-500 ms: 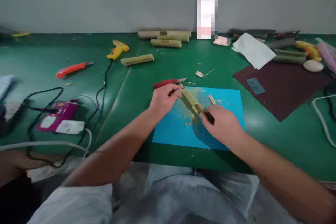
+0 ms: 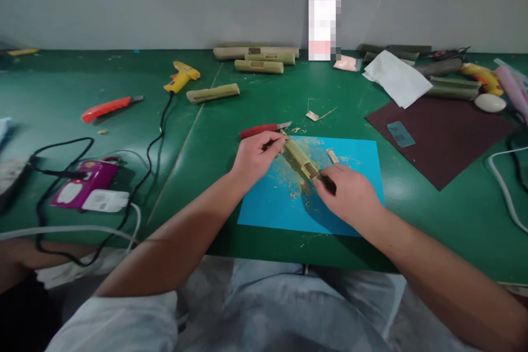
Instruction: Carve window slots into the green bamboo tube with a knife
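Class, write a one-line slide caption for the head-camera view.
A person's left hand and right hand hold a bamboo piece above a dust-strewn blue mat on a green table.

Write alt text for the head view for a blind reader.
The left hand grips a short green bamboo tube over a blue rectangular mat dusted with shavings, and the right hand holds a dark tool at its near end. A red-handled knife lies beyond on the green table.
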Demonstrator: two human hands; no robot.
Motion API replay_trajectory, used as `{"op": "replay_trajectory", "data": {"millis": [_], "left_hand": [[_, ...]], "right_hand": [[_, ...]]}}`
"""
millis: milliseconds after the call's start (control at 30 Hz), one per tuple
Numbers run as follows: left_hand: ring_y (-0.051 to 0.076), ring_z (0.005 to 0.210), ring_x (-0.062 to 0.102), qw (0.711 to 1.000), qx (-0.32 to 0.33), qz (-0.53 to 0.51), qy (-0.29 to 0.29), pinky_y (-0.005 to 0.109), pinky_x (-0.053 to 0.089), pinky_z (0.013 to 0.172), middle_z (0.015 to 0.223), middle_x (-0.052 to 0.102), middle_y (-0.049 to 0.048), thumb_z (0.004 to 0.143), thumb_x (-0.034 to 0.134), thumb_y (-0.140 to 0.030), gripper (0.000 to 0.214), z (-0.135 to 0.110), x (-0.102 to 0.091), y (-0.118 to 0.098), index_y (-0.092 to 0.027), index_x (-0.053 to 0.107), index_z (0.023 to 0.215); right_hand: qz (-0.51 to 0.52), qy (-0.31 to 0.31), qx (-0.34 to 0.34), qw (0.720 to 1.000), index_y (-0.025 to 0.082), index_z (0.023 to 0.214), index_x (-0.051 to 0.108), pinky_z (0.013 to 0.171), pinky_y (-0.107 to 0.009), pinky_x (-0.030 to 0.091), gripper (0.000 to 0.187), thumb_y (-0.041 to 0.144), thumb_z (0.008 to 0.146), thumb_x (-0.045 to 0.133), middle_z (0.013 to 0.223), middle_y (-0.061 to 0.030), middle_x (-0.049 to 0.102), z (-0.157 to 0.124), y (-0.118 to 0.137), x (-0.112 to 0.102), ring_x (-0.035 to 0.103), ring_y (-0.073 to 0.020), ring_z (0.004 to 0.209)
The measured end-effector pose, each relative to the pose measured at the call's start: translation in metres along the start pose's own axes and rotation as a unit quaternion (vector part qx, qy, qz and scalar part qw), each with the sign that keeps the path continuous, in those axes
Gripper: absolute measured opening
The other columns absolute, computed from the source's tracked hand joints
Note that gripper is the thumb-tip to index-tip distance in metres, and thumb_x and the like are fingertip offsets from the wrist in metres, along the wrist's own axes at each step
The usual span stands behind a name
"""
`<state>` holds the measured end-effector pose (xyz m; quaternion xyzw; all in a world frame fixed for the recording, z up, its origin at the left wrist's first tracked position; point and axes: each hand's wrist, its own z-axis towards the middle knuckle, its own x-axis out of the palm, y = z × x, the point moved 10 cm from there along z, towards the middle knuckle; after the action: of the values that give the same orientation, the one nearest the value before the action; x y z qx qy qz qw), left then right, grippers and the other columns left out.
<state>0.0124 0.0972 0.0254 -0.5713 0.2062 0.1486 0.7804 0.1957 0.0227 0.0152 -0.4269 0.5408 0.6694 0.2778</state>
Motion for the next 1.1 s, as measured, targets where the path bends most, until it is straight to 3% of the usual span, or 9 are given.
{"op": "replay_trajectory", "data": {"millis": [267,467,600,633,767,900,1033,1100], "left_hand": [[0.012,0.073,0.064,0.983,0.119,0.126,0.058,0.025,0.052,0.072,0.097,0.073,0.0060,0.090,0.064,-0.025,0.023,-0.002,0.010,-0.019,-0.016,0.073,0.108],[0.016,0.082,0.068,0.975,0.171,0.136,0.042,0.028,0.054,0.076,0.096,0.073,0.0075,0.092,0.062,-0.025,0.019,-0.006,0.011,-0.026,-0.014,0.073,0.103],[0.019,0.092,0.069,0.938,0.272,0.167,0.133,0.031,0.055,0.083,0.098,0.074,0.0077,0.096,0.054,-0.023,0.020,-0.022,0.036,-0.044,-0.016,0.071,0.105],[0.019,0.092,0.069,0.935,0.278,0.175,0.136,0.031,0.055,0.082,0.098,0.073,0.0076,0.096,0.053,-0.023,0.021,-0.023,0.037,-0.045,-0.016,0.071,0.105],[0.019,0.087,0.068,0.949,0.250,0.181,0.058,0.033,0.055,0.080,0.093,0.072,0.0087,0.096,0.053,-0.025,0.020,-0.017,0.022,-0.042,-0.015,0.070,0.099],[0.018,0.087,0.068,0.940,0.283,0.156,0.112,0.031,0.055,0.079,0.094,0.072,0.0070,0.097,0.052,-0.022,0.019,-0.024,0.032,-0.046,-0.016,0.069,0.103],[0.019,0.087,0.067,0.955,0.244,0.162,0.053,0.033,0.055,0.080,0.093,0.072,0.0089,0.096,0.054,-0.023,0.019,-0.016,0.019,-0.042,-0.014,0.070,0.099],[0.019,0.086,0.067,0.957,0.235,0.160,0.056,0.033,0.055,0.080,0.092,0.071,0.0089,0.096,0.054,-0.023,0.019,-0.016,0.021,-0.042,-0.014,0.070,0.099]], "right_hand": [[-0.010,-0.008,-0.005,1.000,0.020,0.083,0.064,0.067,-0.033,0.041,0.023,0.036,0.093,0.050,0.089,-0.0071,0.068,0.000,0.002,-0.002,0.061,-0.0200,0.082],[-0.011,-0.006,-0.003,1.000,0.020,0.085,0.064,0.067,-0.032,0.041,0.022,0.036,0.092,0.050,0.090,-0.0070,0.068,0.000,0.003,-0.001,0.062,-0.0201,0.081],[-0.019,0.004,-0.003,1.000,0.019,0.084,0.063,0.066,-0.032,0.041,0.020,0.034,0.091,0.052,0.088,-0.0074,0.067,0.000,0.004,0.000,0.062,-0.0206,0.080],[-0.019,0.005,-0.004,1.000,0.019,0.083,0.063,0.066,-0.033,0.041,0.020,0.034,0.091,0.052,0.088,-0.0074,0.067,0.000,0.004,0.000,0.062,-0.0207,0.080],[-0.009,0.002,-0.006,1.000,0.019,0.085,0.063,0.067,-0.032,0.041,0.021,0.035,0.092,0.051,0.091,-0.0076,0.067,0.000,0.005,0.000,0.062,-0.0207,0.082],[-0.008,0.012,-0.004,1.000,0.019,0.085,0.063,0.067,-0.032,0.041,0.019,0.035,0.091,0.052,0.090,-0.0072,0.067,0.000,0.004,0.002,0.061,-0.0200,0.081],[-0.004,0.009,-0.005,1.000,0.019,0.086,0.063,0.068,-0.032,0.042,0.021,0.035,0.092,0.051,0.092,-0.0073,0.067,0.000,0.005,0.001,0.061,-0.0201,0.083],[-0.006,0.008,-0.003,1.000,0.019,0.085,0.063,0.067,-0.032,0.042,0.021,0.035,0.092,0.051,0.091,-0.0074,0.067,0.000,0.004,0.000,0.061,-0.0200,0.082]]}}
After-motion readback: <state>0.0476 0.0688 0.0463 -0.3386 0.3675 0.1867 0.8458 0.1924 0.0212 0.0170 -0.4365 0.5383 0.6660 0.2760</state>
